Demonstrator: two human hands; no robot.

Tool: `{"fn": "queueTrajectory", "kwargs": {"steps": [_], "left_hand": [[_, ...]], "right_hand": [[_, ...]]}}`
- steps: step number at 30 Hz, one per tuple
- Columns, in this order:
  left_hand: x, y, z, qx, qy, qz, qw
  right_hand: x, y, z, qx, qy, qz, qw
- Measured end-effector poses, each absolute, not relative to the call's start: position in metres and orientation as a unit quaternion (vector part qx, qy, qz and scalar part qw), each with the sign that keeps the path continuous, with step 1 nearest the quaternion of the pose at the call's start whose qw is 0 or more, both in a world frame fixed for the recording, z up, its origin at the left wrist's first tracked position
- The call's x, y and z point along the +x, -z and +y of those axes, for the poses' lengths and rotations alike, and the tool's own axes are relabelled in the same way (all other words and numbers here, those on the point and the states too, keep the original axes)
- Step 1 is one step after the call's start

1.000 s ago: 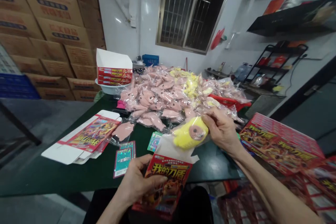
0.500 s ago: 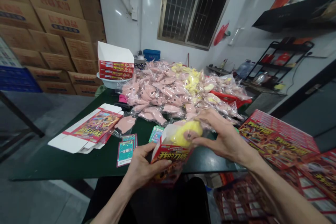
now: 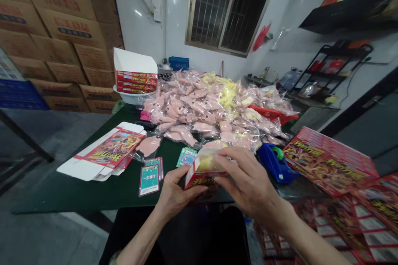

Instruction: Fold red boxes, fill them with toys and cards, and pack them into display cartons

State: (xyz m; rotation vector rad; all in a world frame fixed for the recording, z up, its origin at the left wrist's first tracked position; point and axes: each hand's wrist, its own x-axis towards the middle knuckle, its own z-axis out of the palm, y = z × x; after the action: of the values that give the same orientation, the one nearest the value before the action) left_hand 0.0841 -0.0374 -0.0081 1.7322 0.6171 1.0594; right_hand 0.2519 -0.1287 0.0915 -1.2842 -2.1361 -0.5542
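Holding red box (image 3: 202,176) | left hand (image 3: 175,193) grasping side; right hand (image 3: 245,186) open atop

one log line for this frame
left hand: holds red box | right hand: fingers on box top | yellow toy: bagged, in box opening

Yellow 我的刀盾 on red cartons (image 3: 329,159) at right; yellow print on held box (image 3: 203,175) blurred

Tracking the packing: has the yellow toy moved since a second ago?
Yes: the yellow toy dropped into the red box, leftward toward the green card.
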Motion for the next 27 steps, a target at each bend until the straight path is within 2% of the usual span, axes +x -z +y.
{"fn": "queueTrajectory", "kwargs": {"steps": [5,7,10,13,15,17,20,24,27], "left_hand": [[0.083,0.011,-0.041,0.691,-0.447,0.242,0.514],[0.085,0.01,-0.044,0.686,-0.454,0.229,0.521],[0.081,0.01,-0.053,0.694,-0.47,0.227,0.496],[0.052,0.012,-0.064,0.698,-0.467,0.267,0.473],[0.019,0.012,-0.071,0.679,-0.448,0.298,0.499],[-0.018,0.009,-0.075,0.621,-0.48,0.35,0.511],[-0.062,-0.005,-0.077,0.477,-0.618,0.439,0.445],[-0.086,-0.025,-0.075,0.369,-0.701,0.51,0.335],[-0.093,-0.027,-0.073,0.369,-0.711,0.537,0.264]], "right_hand": [[0.23,-0.06,-0.129,-0.518,0.146,-0.8,0.266],[0.226,-0.055,-0.133,-0.519,0.116,-0.795,0.292],[0.232,-0.058,-0.146,-0.528,0.138,-0.732,0.408],[0.242,-0.056,-0.147,-0.588,0.181,-0.561,0.554],[0.241,-0.043,-0.133,-0.606,0.149,-0.506,0.596],[0.225,-0.022,-0.111,-0.577,0.073,-0.582,0.568],[0.183,0.016,-0.074,-0.497,0.002,-0.748,0.44],[0.137,0.052,-0.049,-0.474,0.017,-0.839,0.267],[0.131,0.07,-0.05,-0.457,0.052,-0.856,0.237]]}}
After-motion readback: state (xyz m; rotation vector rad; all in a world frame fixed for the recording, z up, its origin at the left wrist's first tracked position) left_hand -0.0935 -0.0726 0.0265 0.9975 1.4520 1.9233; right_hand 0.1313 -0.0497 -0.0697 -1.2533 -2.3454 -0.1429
